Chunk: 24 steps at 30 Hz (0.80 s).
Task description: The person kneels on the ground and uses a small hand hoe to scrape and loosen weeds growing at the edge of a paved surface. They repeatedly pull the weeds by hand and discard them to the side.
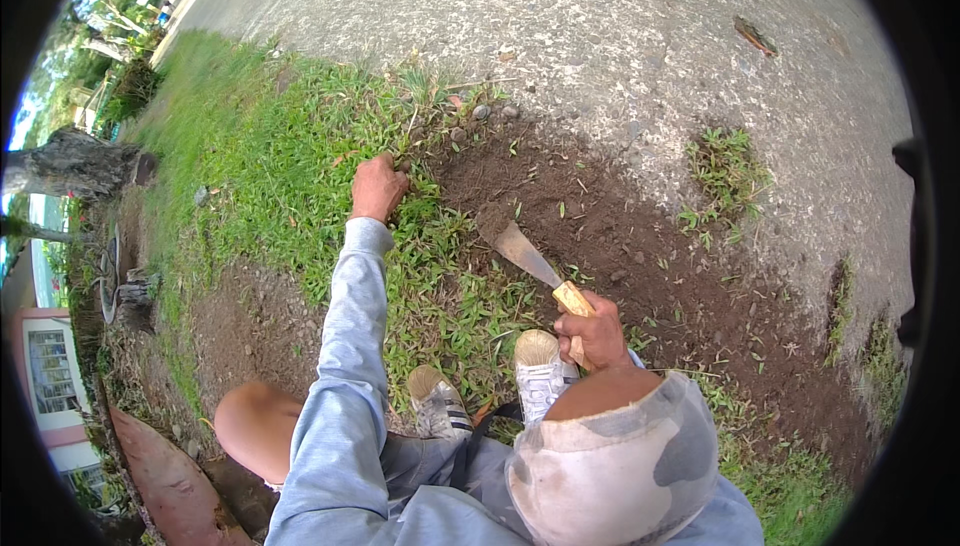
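My right hand is closed around the pale wooden handle of a wide-bladed metal hand tool, possibly a trowel or weeding blade. Its blade points up and left, with the soil-covered tip at bare dark soil. My left hand reaches down into the low green grass at the soil's left border. Its fingers are bent and partly hidden, so whether they grip any grass cannot be told. Loose blades of grass lie scattered over the soil.
Concrete pavement borders the soil, with a clump of grass on it. Small stones lie at its edge. My shoes stand close to the tool. A tree trunk and a building with a window are at the left.
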### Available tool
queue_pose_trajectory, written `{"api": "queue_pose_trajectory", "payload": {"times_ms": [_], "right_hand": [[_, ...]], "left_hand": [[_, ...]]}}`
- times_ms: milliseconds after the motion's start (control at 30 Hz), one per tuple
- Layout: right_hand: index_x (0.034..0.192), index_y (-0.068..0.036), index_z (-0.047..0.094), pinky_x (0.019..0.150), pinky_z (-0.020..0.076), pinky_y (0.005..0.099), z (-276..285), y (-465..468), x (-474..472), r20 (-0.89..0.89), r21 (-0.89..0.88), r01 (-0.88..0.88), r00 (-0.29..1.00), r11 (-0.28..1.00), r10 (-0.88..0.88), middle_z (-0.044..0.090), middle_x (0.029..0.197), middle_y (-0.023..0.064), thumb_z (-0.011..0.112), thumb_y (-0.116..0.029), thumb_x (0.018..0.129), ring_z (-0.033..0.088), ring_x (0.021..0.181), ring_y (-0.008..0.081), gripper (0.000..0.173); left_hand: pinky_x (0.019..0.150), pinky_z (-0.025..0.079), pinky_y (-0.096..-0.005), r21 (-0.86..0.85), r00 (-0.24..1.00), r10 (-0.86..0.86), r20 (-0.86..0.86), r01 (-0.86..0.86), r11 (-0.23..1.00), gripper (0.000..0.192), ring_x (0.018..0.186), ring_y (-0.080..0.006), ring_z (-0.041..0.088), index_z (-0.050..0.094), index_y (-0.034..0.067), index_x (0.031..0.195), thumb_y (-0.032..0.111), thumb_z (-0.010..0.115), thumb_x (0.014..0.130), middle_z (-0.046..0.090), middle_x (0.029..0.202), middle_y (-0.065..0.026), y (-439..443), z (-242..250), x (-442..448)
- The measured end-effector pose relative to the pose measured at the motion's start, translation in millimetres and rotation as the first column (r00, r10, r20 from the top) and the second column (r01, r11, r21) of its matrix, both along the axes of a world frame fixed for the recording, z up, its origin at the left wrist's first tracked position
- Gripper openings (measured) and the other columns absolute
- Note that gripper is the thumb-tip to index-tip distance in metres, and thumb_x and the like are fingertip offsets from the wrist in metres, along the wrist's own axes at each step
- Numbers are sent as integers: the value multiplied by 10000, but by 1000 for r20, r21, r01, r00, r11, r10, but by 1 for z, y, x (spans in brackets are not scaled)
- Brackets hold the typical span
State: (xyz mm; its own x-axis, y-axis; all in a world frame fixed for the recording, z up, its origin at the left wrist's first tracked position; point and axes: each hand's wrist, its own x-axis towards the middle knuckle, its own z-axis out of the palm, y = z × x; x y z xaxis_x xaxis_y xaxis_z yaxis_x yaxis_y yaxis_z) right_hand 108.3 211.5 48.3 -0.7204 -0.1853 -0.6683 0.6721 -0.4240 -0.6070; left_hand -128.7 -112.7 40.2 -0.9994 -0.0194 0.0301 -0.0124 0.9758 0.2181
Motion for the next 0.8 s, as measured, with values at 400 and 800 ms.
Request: {"api": "queue_pose_trajectory", "payload": {"times_ms": [400,800], "right_hand": [[974,78,534,426,439,284,44,-24,-43,-84,200,-187,975,962,207,587,653,73,637,-5,772,568,497,138,241],[916,54,535,331,397,307,131,4,-75,124,309,-247,968,919,218,553,569,91,614,41,780,537,422,156,157]], "left_hand": [[855,520,-439,-48,945,-305,122,313,949,434,1034,-360,622,553,138,1246,281,688,859,621,1183,-168,8,-42,37],[794,537,-488,95,936,-207,284,188,978,257,850,-445,653,645,4,869,246,631,785,658,821,-283,-23,-98,15]]}}
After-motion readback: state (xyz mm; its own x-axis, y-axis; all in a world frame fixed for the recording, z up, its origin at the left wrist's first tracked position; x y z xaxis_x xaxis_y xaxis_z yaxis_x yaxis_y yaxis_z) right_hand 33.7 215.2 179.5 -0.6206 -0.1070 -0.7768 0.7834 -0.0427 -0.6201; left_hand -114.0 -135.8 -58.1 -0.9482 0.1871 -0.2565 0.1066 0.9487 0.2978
